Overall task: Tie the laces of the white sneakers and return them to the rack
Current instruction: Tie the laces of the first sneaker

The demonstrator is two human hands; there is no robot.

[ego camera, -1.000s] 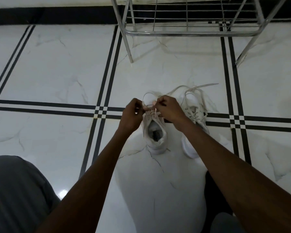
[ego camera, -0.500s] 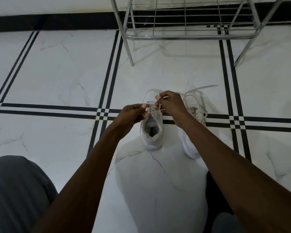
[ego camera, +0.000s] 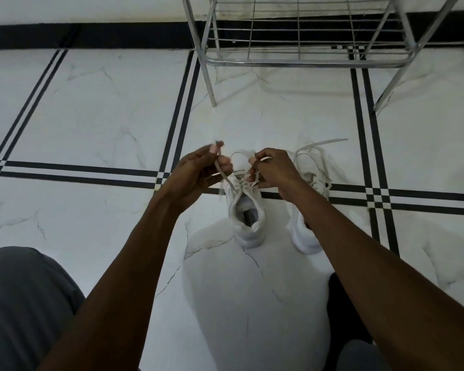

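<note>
Left hand [ego camera: 196, 174]: grip closed on one lace [ego camera: 227, 178], now drawn up and out toward 10 o'clock; half a second ago it sat low against the shoe's tongue.
Right hand [ego camera: 275, 170]: grip pinched on the other lace end at the top eyelets, holding a small loop toward 12 o'clock.
Near sneaker [ego camera: 245, 210]: on the floor [ego camera: 91, 116] between the hands, heel toward the person, laces crossed but not yet knotted.
Second sneaker [ego camera: 306, 231]: just beside it at 3 o'clock, partly behind the right forearm, laces loose and splayed.
Rack [ego camera: 300, 61]: at 12 o'clock, lowest shelf bare.
Meaning: the pull apparently tightens the first knot; bow, second shoe and racking remain.
</note>
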